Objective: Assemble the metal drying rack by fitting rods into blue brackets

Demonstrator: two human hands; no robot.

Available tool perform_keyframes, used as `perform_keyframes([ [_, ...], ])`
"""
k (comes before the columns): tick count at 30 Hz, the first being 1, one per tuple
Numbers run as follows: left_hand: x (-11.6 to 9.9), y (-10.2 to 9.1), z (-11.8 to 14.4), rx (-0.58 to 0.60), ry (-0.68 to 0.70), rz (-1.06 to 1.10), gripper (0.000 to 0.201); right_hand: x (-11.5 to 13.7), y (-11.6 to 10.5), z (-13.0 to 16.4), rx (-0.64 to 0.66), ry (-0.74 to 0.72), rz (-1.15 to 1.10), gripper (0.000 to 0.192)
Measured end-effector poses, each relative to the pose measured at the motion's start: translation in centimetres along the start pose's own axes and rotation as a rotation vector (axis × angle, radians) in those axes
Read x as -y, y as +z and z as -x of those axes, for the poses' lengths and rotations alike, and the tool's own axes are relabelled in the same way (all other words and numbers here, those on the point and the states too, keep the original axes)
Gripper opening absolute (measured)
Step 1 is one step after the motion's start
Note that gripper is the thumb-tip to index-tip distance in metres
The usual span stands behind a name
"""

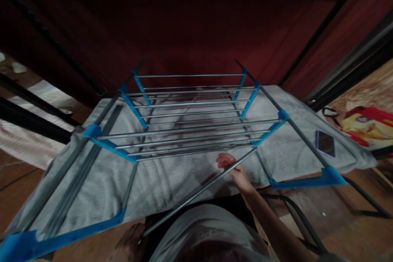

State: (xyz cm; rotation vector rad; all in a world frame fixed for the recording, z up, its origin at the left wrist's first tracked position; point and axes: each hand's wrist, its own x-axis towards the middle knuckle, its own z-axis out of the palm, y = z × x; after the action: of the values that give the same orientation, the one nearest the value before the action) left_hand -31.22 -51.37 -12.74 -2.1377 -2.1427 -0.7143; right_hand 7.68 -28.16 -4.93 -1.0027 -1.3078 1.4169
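Note:
A grey metal rod (199, 191) slants from a blue bracket of the drying rack toward my lap. My right hand (233, 167) is loosely closed on the rod near its upper end, with the fingers showing beyond it. Down by my lap, my left hand (131, 240) is dark and seems closed at the rod's lower end. The rack has grey side tubes (272, 96), several cross rods (193, 127) and blue plastic brackets (114, 147). More loose rods (80, 170) lie together on the left of the grey cloth.
A grey blanket (172, 180) covers the surface under the rack. On its right lies a phone (325, 144). Farther right is a red and yellow packet (368, 125). A dark red panel (190, 28) stands behind, and a metal chair frame (302, 213) is at lower right.

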Motion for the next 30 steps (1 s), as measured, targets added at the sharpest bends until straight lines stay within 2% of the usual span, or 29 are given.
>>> perform_keyframes([
  [3, -0.4, 0.1, -1.2, 0.038, 0.137, -0.022, 0.043, -0.7, -1.2, 0.8, -0.026, 0.070, -0.114, 0.031],
  [8, -2.3, -1.0, -3.8, 0.120, 0.170, 0.010, 0.039, -1.8, -3.0, 2.2, -0.137, 0.095, -0.124, 0.026],
  [12, -2.6, -1.2, -5.1, 0.162, 0.255, 0.004, 0.037, -3.2, -4.1, 3.1, -0.212, 0.157, -0.097, 0.024],
  [15, -2.4, -0.9, -5.7, 0.154, 0.319, -0.060, 0.037, -4.6, -5.1, 2.8, -0.375, 0.157, -0.062, 0.023],
  [18, -2.6, -0.7, -6.7, 0.124, 0.363, -0.070, 0.041, -5.2, -6.5, 1.4, -0.614, 0.051, 0.039, 0.028],
  [20, -3.0, -0.7, -7.7, 0.097, 0.360, -0.087, 0.043, -4.9, -7.8, 0.2, -0.747, -0.025, 0.118, 0.031],
  [25, -3.9, -0.5, -10.2, -0.012, 0.367, -0.182, 0.045, -2.5, -11.0, -2.5, -0.924, -0.110, 0.216, 0.049],
  [27, -4.0, -0.4, -11.0, -0.047, 0.396, -0.201, 0.044, -1.3, -11.9, -3.4, -0.953, -0.137, 0.265, 0.057],
  [30, -4.0, -0.2, -11.8, -0.047, 0.443, -0.194, 0.043, 0.2, -12.6, -5.0, -0.882, -0.192, 0.303, 0.060],
])
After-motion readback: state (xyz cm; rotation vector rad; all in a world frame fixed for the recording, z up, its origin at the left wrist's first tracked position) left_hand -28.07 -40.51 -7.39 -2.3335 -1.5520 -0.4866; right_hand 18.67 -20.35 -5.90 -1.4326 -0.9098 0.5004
